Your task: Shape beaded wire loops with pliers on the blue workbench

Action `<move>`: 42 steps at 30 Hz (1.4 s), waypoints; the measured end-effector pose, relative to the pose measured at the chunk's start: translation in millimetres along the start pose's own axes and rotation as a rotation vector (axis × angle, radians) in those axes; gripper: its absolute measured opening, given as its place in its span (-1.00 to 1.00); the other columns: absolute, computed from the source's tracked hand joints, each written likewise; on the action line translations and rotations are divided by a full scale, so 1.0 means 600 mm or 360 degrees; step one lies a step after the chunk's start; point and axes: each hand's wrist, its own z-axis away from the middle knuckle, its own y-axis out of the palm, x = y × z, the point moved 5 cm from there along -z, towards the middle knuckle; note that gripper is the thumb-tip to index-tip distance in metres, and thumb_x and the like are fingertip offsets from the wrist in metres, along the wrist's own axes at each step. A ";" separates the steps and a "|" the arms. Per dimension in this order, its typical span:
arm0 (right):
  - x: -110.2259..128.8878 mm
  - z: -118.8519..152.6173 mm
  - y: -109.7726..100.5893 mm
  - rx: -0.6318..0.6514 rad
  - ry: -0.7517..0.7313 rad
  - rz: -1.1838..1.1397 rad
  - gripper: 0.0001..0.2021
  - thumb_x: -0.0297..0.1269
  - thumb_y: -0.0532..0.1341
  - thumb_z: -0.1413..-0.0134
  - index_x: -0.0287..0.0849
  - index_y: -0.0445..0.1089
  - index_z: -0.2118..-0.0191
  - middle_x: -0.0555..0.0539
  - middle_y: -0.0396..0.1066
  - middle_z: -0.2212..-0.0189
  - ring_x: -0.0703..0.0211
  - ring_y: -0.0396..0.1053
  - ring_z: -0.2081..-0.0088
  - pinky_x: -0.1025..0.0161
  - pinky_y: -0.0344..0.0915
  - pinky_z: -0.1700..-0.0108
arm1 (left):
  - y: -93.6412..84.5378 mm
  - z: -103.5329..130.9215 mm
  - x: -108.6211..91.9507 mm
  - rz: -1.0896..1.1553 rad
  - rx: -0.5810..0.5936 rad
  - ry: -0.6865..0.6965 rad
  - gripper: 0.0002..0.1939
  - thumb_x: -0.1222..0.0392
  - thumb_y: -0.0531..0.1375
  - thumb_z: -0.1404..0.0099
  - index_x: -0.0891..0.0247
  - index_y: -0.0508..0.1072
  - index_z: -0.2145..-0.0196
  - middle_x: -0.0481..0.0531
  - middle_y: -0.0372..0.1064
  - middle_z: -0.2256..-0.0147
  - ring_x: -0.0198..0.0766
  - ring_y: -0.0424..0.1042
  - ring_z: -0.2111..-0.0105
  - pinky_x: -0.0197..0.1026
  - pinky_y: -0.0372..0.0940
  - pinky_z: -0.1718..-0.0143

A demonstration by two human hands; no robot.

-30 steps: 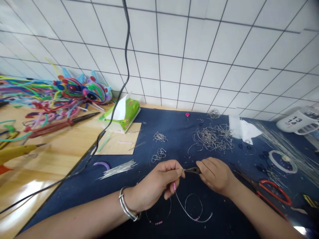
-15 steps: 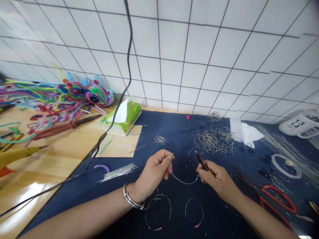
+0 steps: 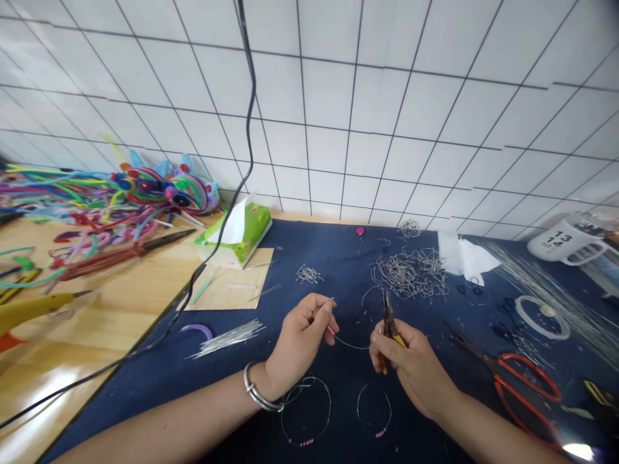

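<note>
My left hand (image 3: 312, 325) pinches one end of a thin silver wire (image 3: 352, 345), and a bit of pink shows at its fingertips. The wire bows across to my right hand (image 3: 409, 357), which is closed around yellow-handled pliers (image 3: 388, 316) with the jaws pointing up and away. The wire's far end meets the right fingers; whether they grip it is hard to see. Below the hands lie two wire rings with pink beads, a larger ring (image 3: 330, 412) at left and a smaller ring (image 3: 358, 406) at right.
Behind the hands are a tangled pile of wire hooks (image 3: 406, 274) and a smaller pile (image 3: 309, 274). Red-handled scissors (image 3: 527, 380) lie at right, near a mug (image 3: 563, 240). Straight wires (image 3: 229, 338), a tissue pack (image 3: 242, 235) and a black cable (image 3: 249, 122) are at left.
My right hand has moved slightly left, closer to my left hand, and the pliers have turned more upright. The view has shifted a little. My left hand keeps its pinch.
</note>
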 end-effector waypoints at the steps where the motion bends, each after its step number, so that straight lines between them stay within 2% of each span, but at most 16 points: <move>1: 0.000 -0.001 -0.003 -0.0029 -0.0011 -0.0002 -0.86 -0.23 0.14 -0.08 -0.19 0.24 0.38 0.05 0.26 0.55 0.31 0.22 0.50 0.29 0.15 0.40 | 0.003 0.001 0.001 0.0014 0.0044 -0.0011 -0.80 0.11 -0.01 -0.30 0.30 0.29 0.30 -0.07 0.30 0.51 -0.42 0.31 0.58 -0.34 0.18 0.52; 4: 0.000 -0.009 -0.015 -0.0151 -0.0063 -0.0003 -0.86 -0.22 0.16 -0.06 -0.18 0.26 0.35 0.02 0.30 0.49 0.29 0.26 0.46 0.28 0.17 0.39 | 0.010 0.003 0.005 0.0021 0.0179 -0.0026 -0.78 0.10 0.01 -0.29 0.30 0.33 0.31 -0.01 0.33 0.45 -0.36 0.34 0.49 -0.33 0.19 0.51; 8: 0.000 -0.023 -0.024 -0.0220 -0.0098 -0.0030 -0.85 -0.22 0.18 -0.03 -0.18 0.27 0.33 0.04 0.29 0.51 0.32 0.25 0.51 0.29 0.19 0.43 | 0.010 0.002 0.007 -0.0095 0.0222 0.0034 -0.81 0.14 0.10 -0.22 0.30 0.43 0.36 -0.01 0.30 0.42 -0.37 0.28 0.46 -0.33 0.18 0.49; 16: 0.012 -0.041 0.009 0.0065 0.0026 0.0149 -0.82 -0.20 0.20 0.02 -0.22 0.33 0.38 0.03 0.30 0.56 0.32 0.28 0.56 0.30 0.22 0.46 | 0.006 -0.003 0.005 -0.0035 0.0257 -0.0034 -0.90 0.22 0.16 -0.16 0.29 0.43 0.39 -0.06 0.29 0.51 -0.43 0.20 0.55 -0.37 0.15 0.54; 22: 0.007 -0.059 0.014 0.0074 0.0051 0.0237 -0.82 -0.20 0.19 0.00 -0.23 0.35 0.34 0.04 0.32 0.62 0.32 0.30 0.56 0.31 0.22 0.46 | 0.001 -0.013 0.017 0.0006 0.0241 -0.0049 -0.88 0.21 0.15 -0.17 0.33 0.40 0.38 -0.07 0.26 0.51 -0.46 0.20 0.62 -0.37 0.15 0.61; 26: -0.007 -0.065 0.010 0.0138 0.0108 0.0243 -0.84 -0.23 0.20 0.02 -0.24 0.35 0.38 0.05 0.32 0.65 0.33 0.29 0.57 0.34 0.22 0.46 | 0.010 -0.015 0.023 0.0047 0.0313 -0.0069 -0.90 0.24 0.16 -0.15 0.35 0.39 0.39 -0.05 0.27 0.48 -0.45 0.26 0.60 -0.35 0.23 0.57; 30: -0.017 -0.064 0.001 0.0154 0.0163 0.0278 -0.84 -0.24 0.21 0.04 -0.22 0.36 0.35 0.06 0.34 0.65 0.34 0.29 0.57 0.35 0.23 0.45 | 0.021 -0.016 0.028 0.0088 0.0327 -0.0112 -0.92 0.25 0.17 -0.14 0.34 0.39 0.41 -0.04 0.28 0.47 -0.44 0.27 0.59 -0.35 0.26 0.57; 42: -0.015 -0.060 0.002 0.0197 0.0078 0.0350 -0.85 -0.22 0.19 0.02 -0.21 0.37 0.37 0.05 0.34 0.63 0.32 0.31 0.56 0.34 0.24 0.45 | 0.023 -0.014 0.029 0.0053 0.0264 -0.0197 -0.92 0.25 0.17 -0.15 0.34 0.38 0.42 -0.06 0.26 0.53 -0.43 0.27 0.57 -0.36 0.27 0.55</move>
